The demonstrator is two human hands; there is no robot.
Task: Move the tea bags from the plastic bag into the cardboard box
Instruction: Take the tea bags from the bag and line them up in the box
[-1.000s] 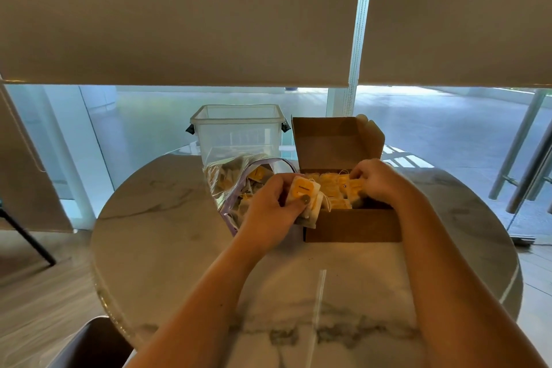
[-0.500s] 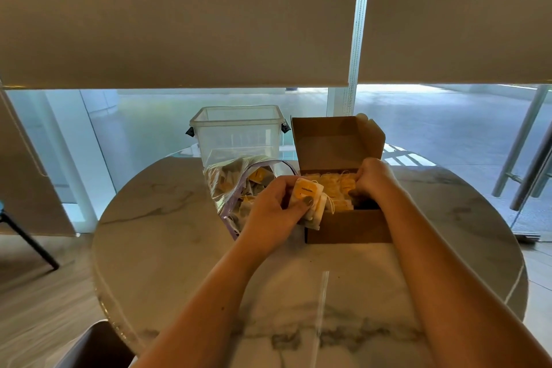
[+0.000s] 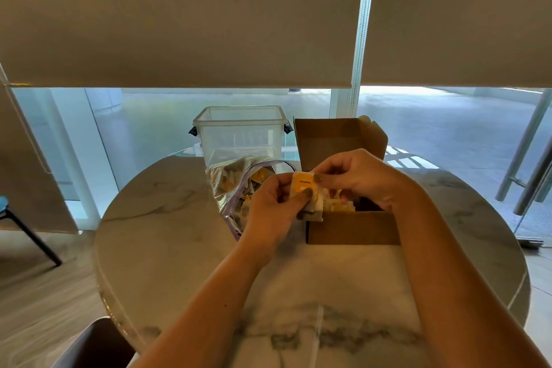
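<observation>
The left hand [image 3: 273, 209] grips a small stack of paper tea bags [image 3: 307, 193], thumb pressed on the top one's yellow square tag; its dark print is too small to read. The right hand [image 3: 360, 176] pinches the stack's far edge just above the brown cardboard box [image 3: 352, 230], lid flap upright, more tea bags inside. Left of it lies a crinkled clear plastic bag [image 3: 231, 188] with a purple zip. Behind stands a clear plastic tub [image 3: 240, 134] on the round marble table [image 3: 167, 248].
</observation>
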